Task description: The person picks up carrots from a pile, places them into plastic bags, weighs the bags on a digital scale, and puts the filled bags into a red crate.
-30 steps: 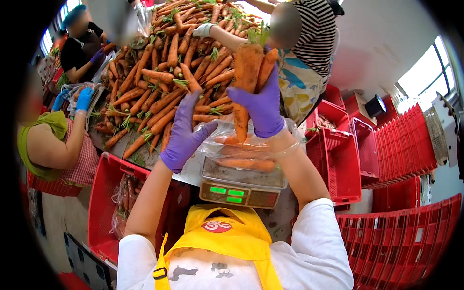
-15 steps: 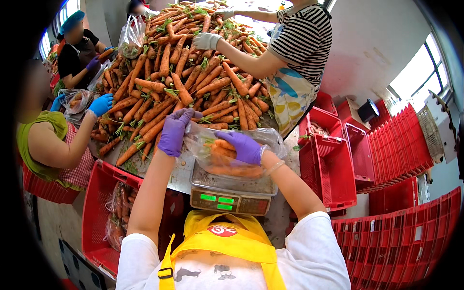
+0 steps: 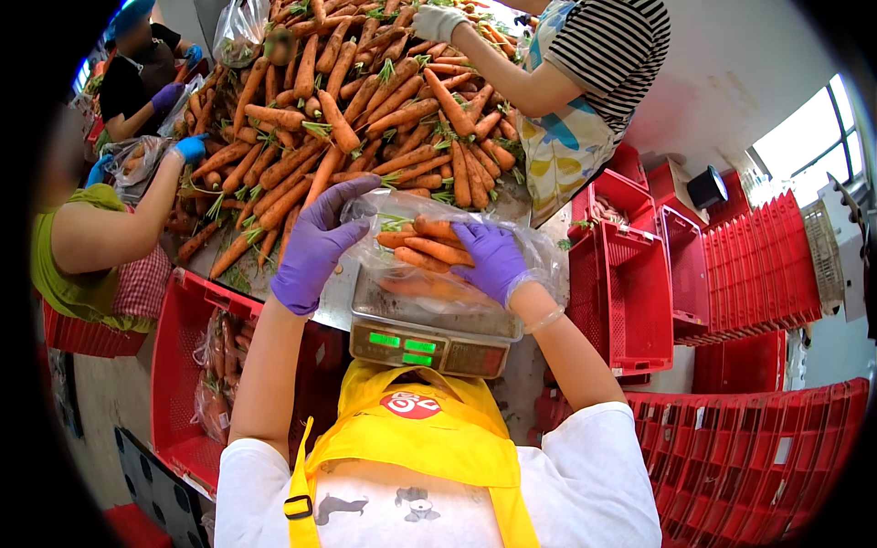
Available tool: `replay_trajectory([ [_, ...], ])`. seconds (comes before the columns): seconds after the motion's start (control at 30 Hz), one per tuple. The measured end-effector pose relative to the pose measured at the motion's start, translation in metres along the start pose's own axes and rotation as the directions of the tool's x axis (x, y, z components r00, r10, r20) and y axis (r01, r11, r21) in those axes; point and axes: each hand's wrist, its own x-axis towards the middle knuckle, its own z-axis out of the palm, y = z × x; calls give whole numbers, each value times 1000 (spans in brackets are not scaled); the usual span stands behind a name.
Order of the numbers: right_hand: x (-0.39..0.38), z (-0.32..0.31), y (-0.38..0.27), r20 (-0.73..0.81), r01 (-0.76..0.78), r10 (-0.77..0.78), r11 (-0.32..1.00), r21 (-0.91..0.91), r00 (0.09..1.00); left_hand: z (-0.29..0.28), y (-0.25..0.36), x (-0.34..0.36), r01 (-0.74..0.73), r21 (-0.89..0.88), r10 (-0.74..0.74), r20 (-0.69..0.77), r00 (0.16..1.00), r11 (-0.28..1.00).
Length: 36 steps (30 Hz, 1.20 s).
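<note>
My left hand (image 3: 318, 245), in a purple glove, has curved fingers at the left edge of a clear plastic bag (image 3: 534, 260), gripping it. My right hand (image 3: 486, 260), also purple-gloved, grips several carrots (image 3: 429, 248) at the bag's opening, its fingers over their right ends. The bag lies on a metal digital scale (image 3: 425, 356) with green displays, and more carrots show blurred through the plastic.
A carrot heap (image 3: 320, 137) covers the table beyond. Co-workers (image 3: 119, 256) stand left and at upper right (image 3: 594, 82). A red crate with bagged carrots (image 3: 178, 393) is at lower left; red crates (image 3: 630, 301) and stacked crates (image 3: 731, 447) line the right.
My right hand has brought upright carrots down into the bag. My left hand has moved to the bag's edge. The upper-right co-worker's gloved hand has shifted over the heap.
</note>
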Motion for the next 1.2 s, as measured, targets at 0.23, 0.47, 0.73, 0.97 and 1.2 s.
replay_trajectory([
  [0.23, -19, 14, 12, -37, 23, -29, 990, -138, 999, 8, -18, -20, -71, 330, 76, -2, 997, 941],
  [0.47, -27, 15, 21, -109, 47, -51, 998, -39, 993, 10, -26, -27, -120, 374, 150, -51, 987, 920],
  [0.73, -45, -5, 23, -121, -13, 22, 997, 82, 992, 1, -26, -31, -123, 355, 186, -150, 971, 927],
  [0.97, -54, 2, 21, -184, 4, 17, 994, 113, 983, 8, -28, -30, -78, 382, 131, -116, 985, 921],
  [1.2, -49, 20, 18, -241, 12, 16, 993, 114, 970, 29, -37, -16, -213, 519, 252, -6, 968, 828],
])
